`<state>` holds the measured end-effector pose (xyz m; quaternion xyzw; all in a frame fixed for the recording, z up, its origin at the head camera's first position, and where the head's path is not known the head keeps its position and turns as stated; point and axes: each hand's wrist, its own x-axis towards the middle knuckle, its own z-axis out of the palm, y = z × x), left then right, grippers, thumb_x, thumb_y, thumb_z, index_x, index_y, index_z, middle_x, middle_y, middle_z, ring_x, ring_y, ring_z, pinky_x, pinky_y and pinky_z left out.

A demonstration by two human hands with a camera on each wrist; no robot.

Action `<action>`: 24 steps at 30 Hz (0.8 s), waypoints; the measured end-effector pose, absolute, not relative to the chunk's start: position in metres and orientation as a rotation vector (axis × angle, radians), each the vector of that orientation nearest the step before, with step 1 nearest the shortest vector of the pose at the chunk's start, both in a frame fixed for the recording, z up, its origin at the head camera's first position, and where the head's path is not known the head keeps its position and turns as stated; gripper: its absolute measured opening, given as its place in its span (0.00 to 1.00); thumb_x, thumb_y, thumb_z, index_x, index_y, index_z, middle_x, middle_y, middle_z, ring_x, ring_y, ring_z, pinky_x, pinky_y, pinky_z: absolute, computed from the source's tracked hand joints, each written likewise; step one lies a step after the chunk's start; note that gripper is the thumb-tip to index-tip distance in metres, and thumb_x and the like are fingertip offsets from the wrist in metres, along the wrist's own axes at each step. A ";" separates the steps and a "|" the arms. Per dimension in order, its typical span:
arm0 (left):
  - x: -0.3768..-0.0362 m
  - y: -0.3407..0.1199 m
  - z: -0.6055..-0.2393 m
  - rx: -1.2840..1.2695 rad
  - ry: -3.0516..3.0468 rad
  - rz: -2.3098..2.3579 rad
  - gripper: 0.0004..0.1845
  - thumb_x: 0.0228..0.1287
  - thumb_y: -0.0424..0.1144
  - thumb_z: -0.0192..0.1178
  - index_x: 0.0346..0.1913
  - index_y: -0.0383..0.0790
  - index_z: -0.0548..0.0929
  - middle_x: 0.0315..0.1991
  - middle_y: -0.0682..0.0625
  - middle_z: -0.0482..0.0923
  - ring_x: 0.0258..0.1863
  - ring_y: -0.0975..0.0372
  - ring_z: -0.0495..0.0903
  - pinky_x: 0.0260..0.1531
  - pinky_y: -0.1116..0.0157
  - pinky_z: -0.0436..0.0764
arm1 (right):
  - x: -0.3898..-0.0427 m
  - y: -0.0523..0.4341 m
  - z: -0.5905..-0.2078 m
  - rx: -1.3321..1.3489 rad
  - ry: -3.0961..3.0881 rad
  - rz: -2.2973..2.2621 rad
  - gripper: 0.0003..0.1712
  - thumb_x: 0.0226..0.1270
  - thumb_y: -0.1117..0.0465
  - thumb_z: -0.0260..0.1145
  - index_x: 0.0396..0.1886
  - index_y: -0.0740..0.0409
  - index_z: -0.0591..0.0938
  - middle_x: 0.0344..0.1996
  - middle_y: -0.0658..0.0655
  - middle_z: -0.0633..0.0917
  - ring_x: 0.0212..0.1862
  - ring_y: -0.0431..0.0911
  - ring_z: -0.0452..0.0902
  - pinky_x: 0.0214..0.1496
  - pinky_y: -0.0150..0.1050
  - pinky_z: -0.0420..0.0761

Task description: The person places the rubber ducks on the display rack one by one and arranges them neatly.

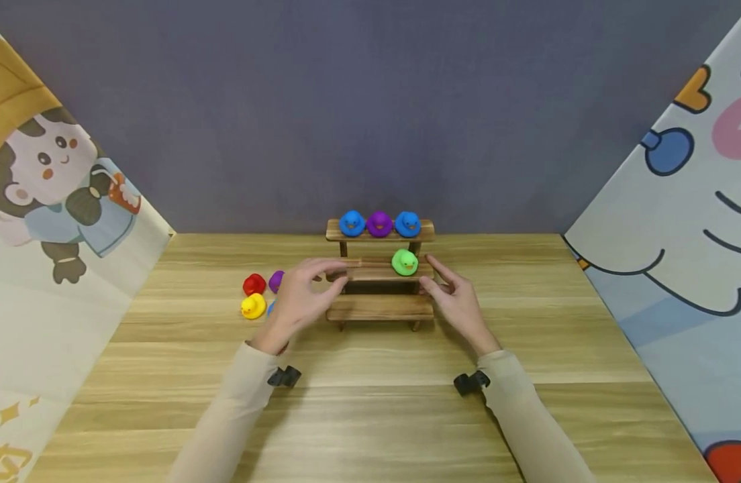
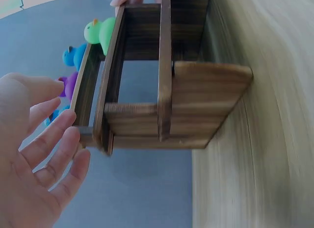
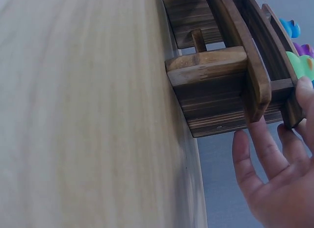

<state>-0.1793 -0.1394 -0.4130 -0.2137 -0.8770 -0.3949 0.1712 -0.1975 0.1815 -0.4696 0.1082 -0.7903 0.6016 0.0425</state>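
The wooden table (image 1: 370,402) carries a three-tier wooden shelf (image 1: 380,307) near its far edge. Both hands flank the shelf's middle tier: the left hand (image 1: 301,295) with fingers relaxed beside its left end, gripping nothing, and the right hand (image 1: 455,298) with straight fingers touching its right end. The shelf looks stiff and light; its end posts seem the best hold. A green duck (image 1: 404,261) sits on the middle tier, loose, likely to topple.

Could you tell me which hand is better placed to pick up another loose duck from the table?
Left. The left hand hovers open right beside the loose ducks; the right hand sits across the shelf.
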 end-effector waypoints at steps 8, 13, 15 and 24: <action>-0.171 -0.162 -0.422 -0.543 -2.459 -1.114 0.12 0.68 0.38 0.73 0.52 0.42 0.93 0.51 0.47 0.92 0.46 0.50 0.87 0.45 0.51 0.89 | -0.197 0.181 -0.470 0.333 -2.414 1.836 0.34 0.80 0.54 0.67 0.81 0.50 0.71 0.69 0.65 0.83 0.38 0.32 0.91 0.21 0.30 0.63; -0.167 -0.177 -0.428 -0.501 -2.468 -1.111 0.13 0.67 0.36 0.74 0.53 0.41 0.93 0.51 0.46 0.92 0.44 0.49 0.86 0.44 0.47 0.88 | -0.196 0.180 -0.471 0.335 -2.406 1.840 0.34 0.80 0.54 0.67 0.81 0.51 0.71 0.72 0.64 0.80 0.38 0.32 0.90 0.20 0.29 0.61; -0.165 -0.183 -0.430 -0.486 -2.459 -1.114 0.12 0.67 0.35 0.74 0.52 0.41 0.93 0.50 0.45 0.92 0.42 0.51 0.86 0.43 0.46 0.89 | -0.197 0.180 -0.471 0.337 -2.404 1.843 0.34 0.80 0.55 0.67 0.81 0.52 0.70 0.73 0.64 0.79 0.37 0.32 0.90 0.20 0.29 0.62; -0.159 -0.217 -0.438 -0.389 -2.481 -1.080 0.11 0.66 0.34 0.74 0.51 0.41 0.92 0.47 0.46 0.92 0.41 0.52 0.89 0.42 0.54 0.88 | -0.198 0.181 -0.470 0.331 -2.411 1.824 0.35 0.80 0.54 0.68 0.81 0.54 0.70 0.67 0.67 0.83 0.36 0.31 0.90 0.18 0.30 0.61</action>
